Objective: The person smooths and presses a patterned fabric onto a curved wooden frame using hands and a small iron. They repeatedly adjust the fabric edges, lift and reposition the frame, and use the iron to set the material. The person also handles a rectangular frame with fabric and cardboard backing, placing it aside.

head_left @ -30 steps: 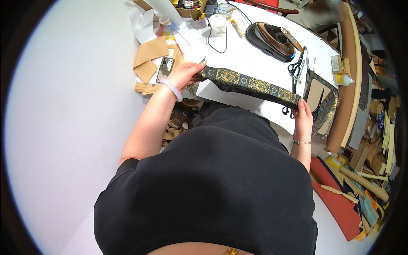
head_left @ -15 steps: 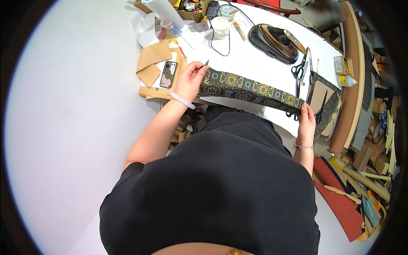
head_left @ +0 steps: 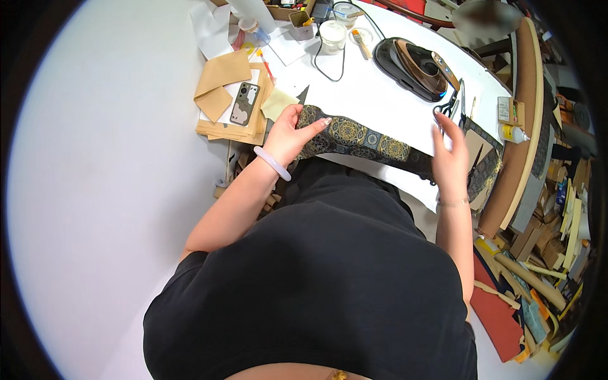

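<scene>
A long strip of black fabric with gold and grey medallions stretches across the near edge of the white table. My left hand pinches its left end, thumb on top and fingers behind. My right hand is above the strip's right end, fingers apart and stretched toward the black-handled scissors. Whether a fingertip touches the scissors' handle I cannot tell. A dark pointed scrap lies just beyond my left hand.
Behind the strip, an iron rests on its base. A phone lies on brown paper envelopes at left. A white tub and a brush stand farther back. At right are a glue bottle and a large brown roll.
My right hand has let go of the strip's right end and moved up toward the scissors. The left thumb now lies flatter over the fabric, and the strip's right end has dropped.
</scene>
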A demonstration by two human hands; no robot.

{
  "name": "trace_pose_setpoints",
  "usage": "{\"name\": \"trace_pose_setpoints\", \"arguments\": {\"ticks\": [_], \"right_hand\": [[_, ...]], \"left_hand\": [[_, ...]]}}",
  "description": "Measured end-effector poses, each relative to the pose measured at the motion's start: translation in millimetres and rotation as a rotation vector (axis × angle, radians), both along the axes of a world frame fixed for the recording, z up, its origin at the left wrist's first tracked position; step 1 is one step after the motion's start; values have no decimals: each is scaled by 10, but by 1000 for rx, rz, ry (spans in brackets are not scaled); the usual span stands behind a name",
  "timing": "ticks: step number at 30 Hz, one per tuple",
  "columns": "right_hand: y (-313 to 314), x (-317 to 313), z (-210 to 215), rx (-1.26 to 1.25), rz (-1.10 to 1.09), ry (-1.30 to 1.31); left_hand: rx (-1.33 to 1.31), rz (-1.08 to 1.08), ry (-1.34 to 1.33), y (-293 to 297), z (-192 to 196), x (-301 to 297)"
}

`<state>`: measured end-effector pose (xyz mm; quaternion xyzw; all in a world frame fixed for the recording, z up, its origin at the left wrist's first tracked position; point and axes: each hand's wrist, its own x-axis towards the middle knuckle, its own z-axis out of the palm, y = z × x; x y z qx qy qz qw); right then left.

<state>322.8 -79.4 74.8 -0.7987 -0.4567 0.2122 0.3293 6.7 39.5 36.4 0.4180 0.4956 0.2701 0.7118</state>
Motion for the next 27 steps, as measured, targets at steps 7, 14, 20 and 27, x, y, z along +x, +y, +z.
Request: {"name": "trace_pose_setpoints", "arguments": {"ticks": [7,14,20,27], "right_hand": [[1289,-688,-59,-762,591,617],[1455,-720,-134,-864,629,697],[1341,-685,-93,-654,610,652],[1202,-685,-64,-551,572,645]], "left_hand": [[9,-13,40,-68,5,-36],[-2,-15,24,-37,-59,-32],[-31,-77,62,52,-30,-7],[-109,-63,-30,101,21,-7]]}}
